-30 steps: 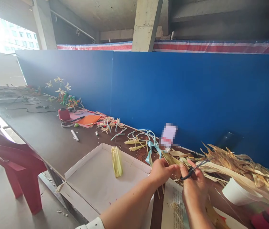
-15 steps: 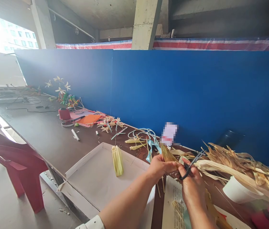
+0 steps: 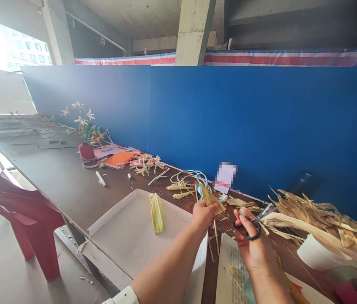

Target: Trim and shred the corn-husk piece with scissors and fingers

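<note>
Behind everything, a long blue panel (image 3: 260, 118), lower edge meeting the back of a brown table (image 3: 54, 164). Widest open room on that top: left of the tray, toward the far end. At the front edge, a red chair (image 3: 35, 223). Then a shallow white tray (image 3: 127, 245), right rim just beside the left forearm. To the right, a heap of dry husks (image 3: 317, 215), hemming in that side. Under the right forearm, a printed sheet (image 3: 229, 253), rows of text too small to read. Right hand (image 3: 254, 249) half curled around scissor handles; left hand (image 3: 203, 215) pinched closed; narrow gap between. Against the panel, a white card (image 3: 224, 175), blurred past reading. Scissors (image 3: 264, 212) pointing at the heap, blades slightly apart. In the tray, a pale husk bundle (image 3: 156, 215), upper end at the rim. In the left hand's pinch, a husk piece (image 3: 209, 198), raised above the table, well apart from the blades.
</note>
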`<state>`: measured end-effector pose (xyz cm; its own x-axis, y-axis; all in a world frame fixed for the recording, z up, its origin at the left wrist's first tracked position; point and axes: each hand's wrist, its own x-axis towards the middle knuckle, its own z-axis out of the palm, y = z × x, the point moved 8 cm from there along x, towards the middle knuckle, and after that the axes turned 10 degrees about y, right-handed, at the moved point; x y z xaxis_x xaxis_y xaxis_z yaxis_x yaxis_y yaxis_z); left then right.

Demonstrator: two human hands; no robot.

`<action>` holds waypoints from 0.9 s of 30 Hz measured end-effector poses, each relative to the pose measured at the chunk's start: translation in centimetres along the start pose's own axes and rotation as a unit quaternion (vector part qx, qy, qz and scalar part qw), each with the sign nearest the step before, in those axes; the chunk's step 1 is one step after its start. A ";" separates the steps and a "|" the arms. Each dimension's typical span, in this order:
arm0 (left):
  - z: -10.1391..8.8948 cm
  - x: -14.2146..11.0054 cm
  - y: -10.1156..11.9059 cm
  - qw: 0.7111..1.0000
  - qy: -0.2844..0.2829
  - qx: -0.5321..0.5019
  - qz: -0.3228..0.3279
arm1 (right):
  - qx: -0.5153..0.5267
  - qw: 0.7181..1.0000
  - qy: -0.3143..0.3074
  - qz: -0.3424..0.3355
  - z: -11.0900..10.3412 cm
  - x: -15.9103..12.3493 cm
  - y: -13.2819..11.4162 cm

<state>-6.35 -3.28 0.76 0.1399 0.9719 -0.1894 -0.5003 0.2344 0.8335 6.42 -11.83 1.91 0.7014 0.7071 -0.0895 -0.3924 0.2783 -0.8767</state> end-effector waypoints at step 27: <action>2.2 -1.7 -0.1 0.989 -0.136 -0.042 -0.032 | -0.075 0.995 0.059 -0.011 -0.9 0.1 1.4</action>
<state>-4.62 -4.96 2.14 0.3921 0.9160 -0.0850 -0.5500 0.3075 0.7765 6.53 -11.95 0.22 0.7776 0.6178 -0.1172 -0.2895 0.1863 -0.9389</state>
